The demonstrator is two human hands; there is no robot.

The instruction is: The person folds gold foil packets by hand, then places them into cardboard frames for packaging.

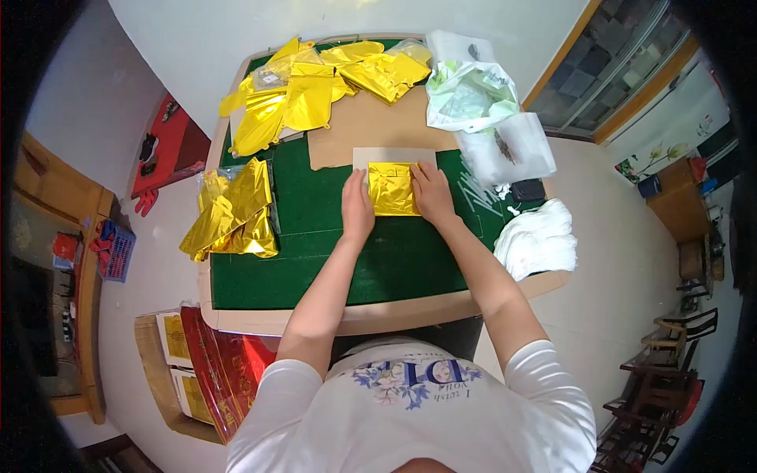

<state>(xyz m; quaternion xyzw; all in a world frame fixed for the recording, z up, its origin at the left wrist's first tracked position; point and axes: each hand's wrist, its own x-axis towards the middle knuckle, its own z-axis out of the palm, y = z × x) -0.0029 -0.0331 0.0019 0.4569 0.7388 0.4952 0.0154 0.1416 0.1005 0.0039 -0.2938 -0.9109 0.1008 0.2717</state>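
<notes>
Apparently, the folded gold foil sheet (393, 191) is being squared and smoothed, lying between the hands with pale cardboard (386, 154) just beyond. The left hand (359, 208), unclenched, flanks one edge; the right hand (433, 194) rests fingers on the opposite edge, not gripping. The next move calls for light, even pressure.

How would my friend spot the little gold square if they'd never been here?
Find the large green-topped table. Near its middle, between the bare left hand and bare right hand, lies a flat, shiny gold foil square. The other gold foil pieces are bigger, crumpled and nearer the edges.
</notes>
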